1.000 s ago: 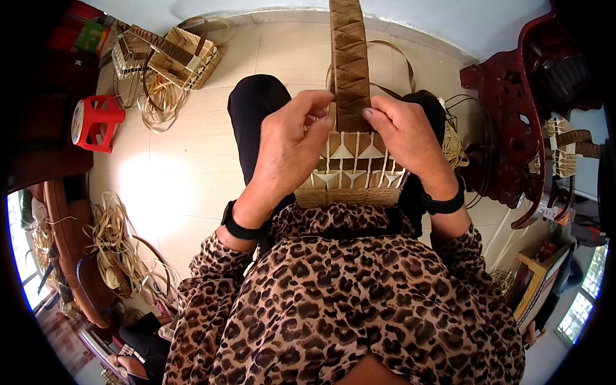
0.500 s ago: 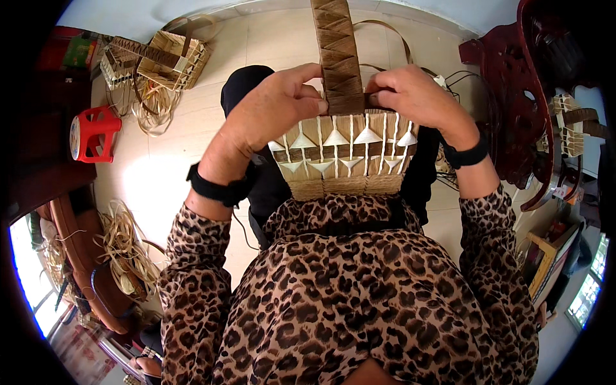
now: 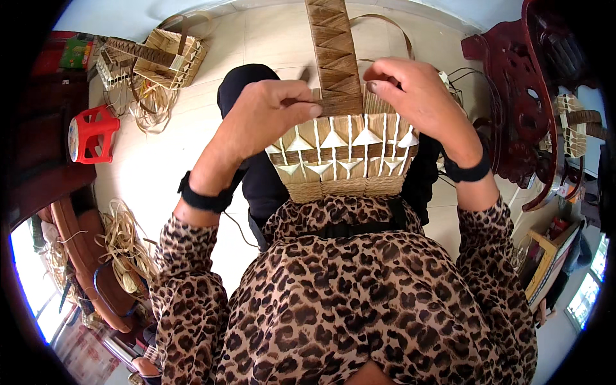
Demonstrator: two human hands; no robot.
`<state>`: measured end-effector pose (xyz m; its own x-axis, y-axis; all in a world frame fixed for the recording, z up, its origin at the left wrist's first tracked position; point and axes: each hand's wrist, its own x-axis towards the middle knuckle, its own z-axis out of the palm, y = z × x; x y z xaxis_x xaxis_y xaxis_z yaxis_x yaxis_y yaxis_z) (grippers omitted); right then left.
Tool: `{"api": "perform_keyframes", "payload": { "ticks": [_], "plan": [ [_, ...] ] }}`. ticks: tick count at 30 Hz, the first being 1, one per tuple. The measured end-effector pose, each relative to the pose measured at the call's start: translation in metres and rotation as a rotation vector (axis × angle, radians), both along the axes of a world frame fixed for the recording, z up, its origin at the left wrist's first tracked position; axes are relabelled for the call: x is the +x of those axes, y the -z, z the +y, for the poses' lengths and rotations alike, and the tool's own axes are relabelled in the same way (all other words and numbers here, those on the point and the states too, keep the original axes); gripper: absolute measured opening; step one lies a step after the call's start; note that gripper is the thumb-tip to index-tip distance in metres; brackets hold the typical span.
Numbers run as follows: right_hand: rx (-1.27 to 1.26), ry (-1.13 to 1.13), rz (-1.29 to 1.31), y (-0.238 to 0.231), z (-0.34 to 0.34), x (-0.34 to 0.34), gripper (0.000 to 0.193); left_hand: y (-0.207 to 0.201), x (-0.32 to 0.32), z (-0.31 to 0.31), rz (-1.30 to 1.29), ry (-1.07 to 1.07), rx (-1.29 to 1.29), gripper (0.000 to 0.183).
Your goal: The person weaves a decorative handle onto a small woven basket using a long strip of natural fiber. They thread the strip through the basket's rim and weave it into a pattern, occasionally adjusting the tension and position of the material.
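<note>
A woven basket (image 3: 308,187) rests on my lap, its tan side crossed by white cords and small white triangles. From its far rim rises a wide brown handle (image 3: 333,54) with a zigzag binding. At the handle's foot a flat brown strip (image 3: 340,104) lies across it. My left hand (image 3: 263,115) is at the handle's left, thumb and fingers closed at the end of this strip. Right of the handle, my right hand (image 3: 420,96) is raised above the rim with curled fingers and the thumb close to them; whatever they hold, if anything, I cannot make out.
Other baskets (image 3: 173,58) and pale strips stand on the tiled floor at the far left, near a red stool (image 3: 96,135). A bundle of strips (image 3: 125,240) lies nearer on the left. Dark red carved furniture (image 3: 513,90) and another basket (image 3: 571,122) are on the right.
My left hand has drawn slightly left, and my right hand has lifted off the rim beside the handle. The brown strip now shows across the handle's foot.
</note>
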<state>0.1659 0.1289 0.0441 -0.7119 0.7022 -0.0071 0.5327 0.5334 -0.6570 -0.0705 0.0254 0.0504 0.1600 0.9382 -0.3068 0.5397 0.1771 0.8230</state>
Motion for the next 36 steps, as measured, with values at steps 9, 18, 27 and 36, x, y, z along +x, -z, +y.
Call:
{"api": "perform_keyframes", "payload": {
  "ticks": [9,18,27,36],
  "plan": [
    [0.197,0.08,0.328,-0.012,-0.051,0.001,0.023,-0.043,0.036,-0.044,0.556,-0.015,0.748,0.014],
    [0.053,-0.217,0.327,-0.017,-0.06,0.015,0.028,-0.049,0.057,-0.059,-0.024,0.125,0.597,0.019],
    [-0.074,-0.219,0.435,-0.004,-0.048,0.035,0.023,-0.022,0.025,-0.044,-0.133,-0.358,0.447,0.017],
    [-0.076,-0.223,0.395,-0.008,-0.051,0.036,0.025,0.013,0.037,-0.045,0.115,-0.306,0.56,0.009]
  ]
}}
